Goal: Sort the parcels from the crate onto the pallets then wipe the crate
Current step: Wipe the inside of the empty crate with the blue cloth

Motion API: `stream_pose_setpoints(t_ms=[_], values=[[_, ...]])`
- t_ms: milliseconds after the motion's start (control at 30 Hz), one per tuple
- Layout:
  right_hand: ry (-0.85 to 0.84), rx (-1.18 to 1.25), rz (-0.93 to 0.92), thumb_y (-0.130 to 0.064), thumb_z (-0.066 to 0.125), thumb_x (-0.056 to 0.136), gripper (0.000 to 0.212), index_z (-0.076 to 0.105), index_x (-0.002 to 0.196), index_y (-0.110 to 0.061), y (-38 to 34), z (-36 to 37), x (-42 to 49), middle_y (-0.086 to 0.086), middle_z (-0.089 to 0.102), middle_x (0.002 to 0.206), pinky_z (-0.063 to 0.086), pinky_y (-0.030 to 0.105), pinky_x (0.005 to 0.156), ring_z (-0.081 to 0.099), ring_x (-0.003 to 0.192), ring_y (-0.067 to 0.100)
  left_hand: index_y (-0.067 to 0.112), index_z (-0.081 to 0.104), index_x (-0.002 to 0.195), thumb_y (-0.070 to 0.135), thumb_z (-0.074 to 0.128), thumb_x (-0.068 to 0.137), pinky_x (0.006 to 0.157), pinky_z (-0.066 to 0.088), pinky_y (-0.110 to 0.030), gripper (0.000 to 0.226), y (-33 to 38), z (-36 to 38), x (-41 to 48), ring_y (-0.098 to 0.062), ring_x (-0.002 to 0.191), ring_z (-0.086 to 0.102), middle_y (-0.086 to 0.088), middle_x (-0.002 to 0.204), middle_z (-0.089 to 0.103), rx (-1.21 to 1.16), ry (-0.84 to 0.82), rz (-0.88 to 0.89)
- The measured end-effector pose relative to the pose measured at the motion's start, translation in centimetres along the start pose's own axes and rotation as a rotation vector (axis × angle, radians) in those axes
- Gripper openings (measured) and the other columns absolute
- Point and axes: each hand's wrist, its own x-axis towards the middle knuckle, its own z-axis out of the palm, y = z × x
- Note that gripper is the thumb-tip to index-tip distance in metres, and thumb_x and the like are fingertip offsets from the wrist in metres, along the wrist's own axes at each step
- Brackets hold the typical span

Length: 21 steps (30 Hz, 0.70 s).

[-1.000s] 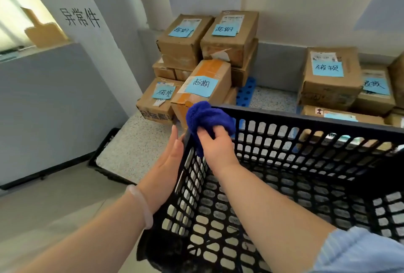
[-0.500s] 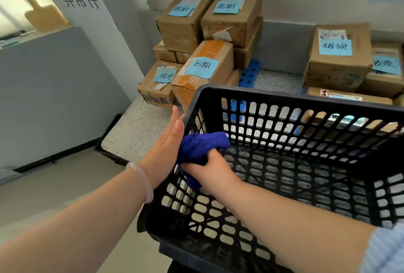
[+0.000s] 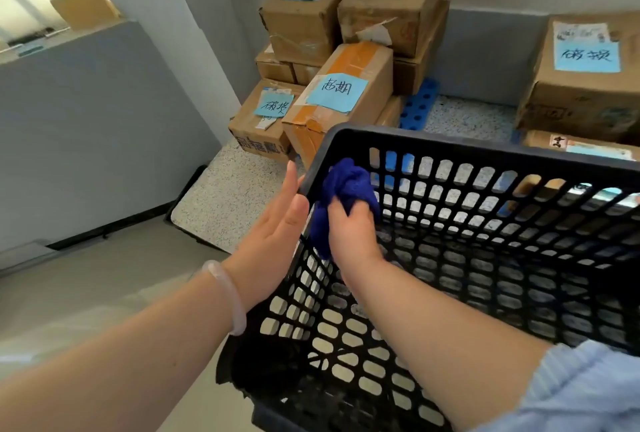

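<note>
Crate (image 3: 485, 154), a black plastic lattice, fills the view from 3 to 6 o'clock. The right hand (image 3: 349, 227) curls its fingers round a bunched blue cloth (image 3: 346, 186) and presses it against the inside of the crate's corner, just under the rim. The left hand (image 3: 273, 234), fingers straight and together, lies flat against the outside of that wall. Labelled cardboard parcels (image 3: 346, 92) are stacked at 12 o'clock on a blue pallet (image 3: 420, 106), with more at 2 o'clock.
</note>
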Motion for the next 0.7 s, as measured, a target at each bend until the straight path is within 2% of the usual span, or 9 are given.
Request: stream_pose_setpoints(t_ms=[100,167,233,333,433,533,600,667,700], values=[[-0.03,-0.033,0.0,-0.034,0.055,0.097,0.04,0.044,0.134,-0.021,1.1,-0.2,-1.5,0.003,0.046,0.136,0.038,0.044,0.108,0.048,0.124,0.026,0.052,-0.006,0.149,0.078,0.006,0.086,0.107,0.003,-0.015,0.069,-0.4,0.1,0.4,0.016,0.131,0.002,0.037,0.141,0.003,0.009,0.01,0.019],[-0.092,-0.133,0.029,-0.033,0.052,0.099,0.044,0.04,0.139,-0.016,1.1,-0.3,-3.3,0.002,0.044,0.133,0.039,0.035,0.1,0.048,0.119,0.024,0.049,-0.006,0.15,0.07,0.009,0.086,0.105,0.004,-0.014,0.07,-0.1,0.2,0.4,0.016,0.128,0.005,0.036,0.139,0.005,-0.002,0.007,0.015],[-0.136,-0.253,0.124,-0.034,0.045,0.102,0.045,0.037,0.14,-0.01,1.1,-0.3,-5.0,0.008,0.046,0.132,0.035,0.03,0.094,0.049,0.118,0.027,0.048,-0.006,0.151,0.067,0.011,0.085,0.107,0.002,-0.017,0.07,0.1,0.1,0.2,0.014,0.128,0.005,0.034,0.138,0.008,-0.001,-0.007,0.022],[-0.222,-0.346,0.262,-0.031,0.043,0.102,0.043,0.039,0.139,-0.009,1.3,-0.4,-7.1,0.014,0.054,0.129,0.037,0.031,0.098,0.052,0.119,0.03,0.043,-0.007,0.152,0.064,0.01,0.089,0.107,0.0,-0.018,0.069,0.2,0.1,-0.1,0.013,0.128,0.003,0.032,0.141,0.008,0.029,-0.018,0.042],[-0.397,-0.525,0.316,-0.026,0.05,0.096,0.033,0.053,0.124,-0.009,1.6,-0.7,-8.4,0.013,0.059,0.116,0.043,0.032,0.093,0.057,0.108,0.028,0.043,-0.01,0.152,0.068,0.009,0.086,0.108,-0.002,-0.02,0.073,0.2,0.2,0.0,0.011,0.13,0.003,0.026,0.154,0.008,0.015,-0.03,0.037],[-0.565,-0.59,0.35,-0.028,0.058,0.092,0.014,0.054,0.098,-0.017,2.0,-1.6,-8.7,0.007,0.062,0.106,0.048,0.032,0.089,0.061,0.104,0.024,0.043,-0.01,0.152,0.069,0.011,0.084,0.114,-0.001,-0.026,0.075,0.1,0.3,0.1,0.007,0.135,0.004,0.022,0.157,0.01,0.015,-0.022,0.029],[-0.652,-0.623,0.33,-0.036,0.067,0.086,0.026,0.056,0.102,-0.018,2.4,-2.0,-8.1,0.003,0.064,0.103,0.051,0.031,0.088,0.062,0.102,0.022,0.043,-0.01,0.152,0.07,0.011,0.083,0.112,0.001,-0.025,0.078,0.2,0.4,0.2,0.005,0.138,0.005,0.021,0.157,0.012,0.036,0.001,0.01],[-0.735,-0.725,0.264,-0.045,0.075,0.078,0.054,0.058,0.122,-0.019,2.9,-2.3,-7.9,0.002,0.065,0.112,0.051,0.037,0.095,0.062,0.105,0.021,0.042,-0.011,0.153,0.07,0.011,0.085,0.111,0.001,-0.024,0.077,0.3,0.5,0.3,-0.003,0.146,0.005,0.017,0.161,0.009,0.061,0.02,-0.014],[-0.761,-0.754,0.224,-0.047,0.077,0.076,0.061,0.058,0.127,-0.019,3.0,-2.4,-8.0,0.001,0.065,0.112,0.051,0.038,0.097,0.061,0.105,0.02,0.042,-0.011,0.153,0.069,0.011,0.088,0.11,0.001,-0.023,0.074,0.2,0.6,0.3,-0.006,0.148,0.005,0.016,0.162,0.008,0.071,0.03,-0.027]])
